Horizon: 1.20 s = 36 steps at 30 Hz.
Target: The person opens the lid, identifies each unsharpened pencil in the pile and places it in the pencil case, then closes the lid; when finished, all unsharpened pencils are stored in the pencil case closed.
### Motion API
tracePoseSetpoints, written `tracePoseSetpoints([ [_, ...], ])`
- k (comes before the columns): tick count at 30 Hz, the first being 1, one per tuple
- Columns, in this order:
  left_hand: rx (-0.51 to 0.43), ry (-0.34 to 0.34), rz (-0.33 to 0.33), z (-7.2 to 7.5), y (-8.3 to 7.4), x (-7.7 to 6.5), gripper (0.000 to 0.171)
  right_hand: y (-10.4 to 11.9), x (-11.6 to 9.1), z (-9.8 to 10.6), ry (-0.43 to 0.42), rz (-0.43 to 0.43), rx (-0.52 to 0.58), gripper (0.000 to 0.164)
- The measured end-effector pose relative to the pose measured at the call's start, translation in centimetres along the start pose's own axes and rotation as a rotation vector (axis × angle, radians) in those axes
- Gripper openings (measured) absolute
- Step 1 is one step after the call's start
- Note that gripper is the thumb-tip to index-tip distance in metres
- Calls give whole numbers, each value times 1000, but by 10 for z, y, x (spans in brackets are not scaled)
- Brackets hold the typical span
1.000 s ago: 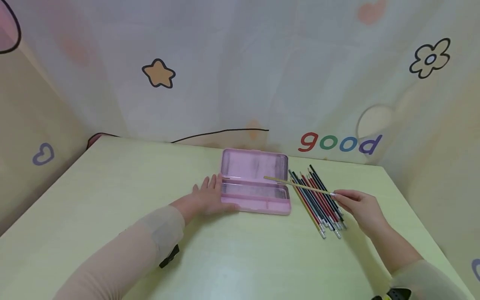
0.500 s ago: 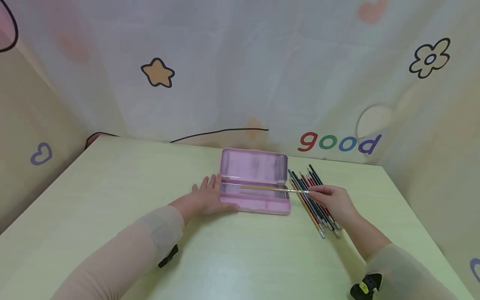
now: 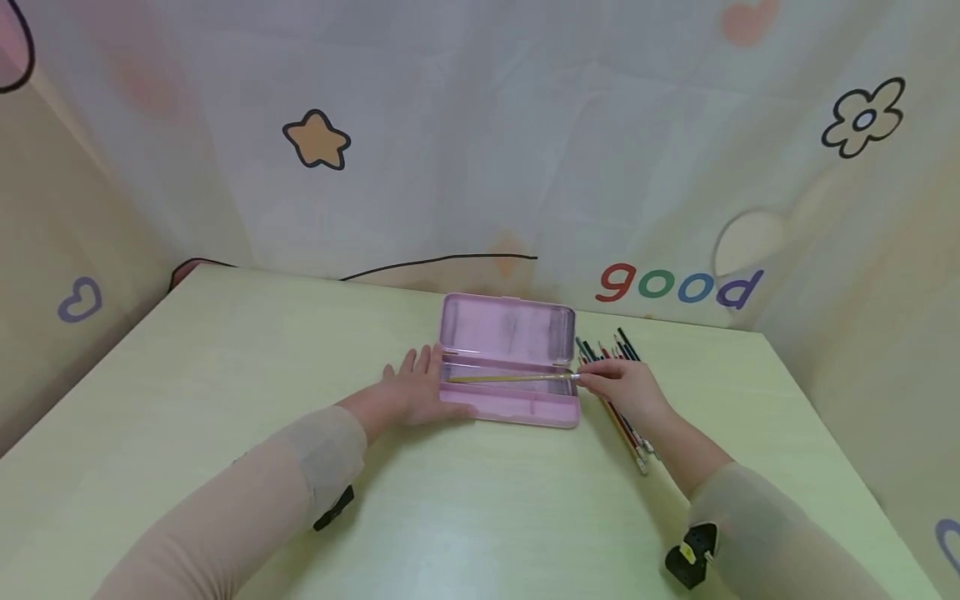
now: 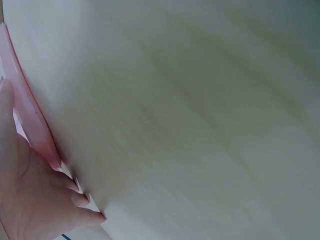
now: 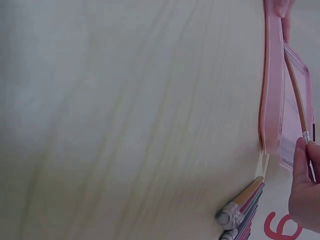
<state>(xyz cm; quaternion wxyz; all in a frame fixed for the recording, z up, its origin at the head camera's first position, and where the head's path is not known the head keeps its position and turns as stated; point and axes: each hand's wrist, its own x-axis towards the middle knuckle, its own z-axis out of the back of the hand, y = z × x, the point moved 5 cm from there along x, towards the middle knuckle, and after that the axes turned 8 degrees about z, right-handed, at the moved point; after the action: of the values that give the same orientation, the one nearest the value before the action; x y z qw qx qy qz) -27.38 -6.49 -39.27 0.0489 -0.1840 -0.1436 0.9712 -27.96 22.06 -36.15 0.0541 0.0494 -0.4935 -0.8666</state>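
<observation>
A pink pencil case (image 3: 510,408) lies with its lid raised on the table. My left hand (image 3: 412,396) rests against the case's left end, fingers spread and straight, the thumb along the front edge. In the left wrist view, the palm (image 4: 40,205) shows beside the case's pink side (image 4: 35,120). My right hand (image 3: 628,390) pinches a yellow pencil (image 3: 502,379) by its silver eraser end, between thumb and fingertips. That pencil lies lengthwise over the case's inner compartment, its far tip near the left end. In the right wrist view, the pencil (image 5: 296,90) slants across the case.
Several red, dark and yellow pencils (image 3: 628,433) lie in a slanted pile right of the case, partly hidden under my right hand. The pale table (image 3: 480,508) meets a printed cloth backdrop (image 3: 450,167) behind the case.
My right hand has moved left with the yellow pencil, from above the pile to the case, and the pencil has turned nearly level with the compartment. My left hand stays put.
</observation>
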Motion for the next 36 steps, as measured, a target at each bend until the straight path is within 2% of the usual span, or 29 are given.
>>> tracePoseSetpoints([
  [10,1,-1,10,2,1,-4,116,-4,8,-12,-9,16,-26,27],
  [17,8,-4,-2,4,-1,-3,116,0,11,-14,-6,56,-117,21],
  [21,13,-12,-1,5,0,-2,116,2,13,-16,-8,54,-123,20],
  [28,2,5,-1,5,-1,-6,115,-2,10,-19,10,28,-138,21],
  [36,2,-9,-4,2,-2,-4,114,-2,2,-11,-7,56,-143,25],
])
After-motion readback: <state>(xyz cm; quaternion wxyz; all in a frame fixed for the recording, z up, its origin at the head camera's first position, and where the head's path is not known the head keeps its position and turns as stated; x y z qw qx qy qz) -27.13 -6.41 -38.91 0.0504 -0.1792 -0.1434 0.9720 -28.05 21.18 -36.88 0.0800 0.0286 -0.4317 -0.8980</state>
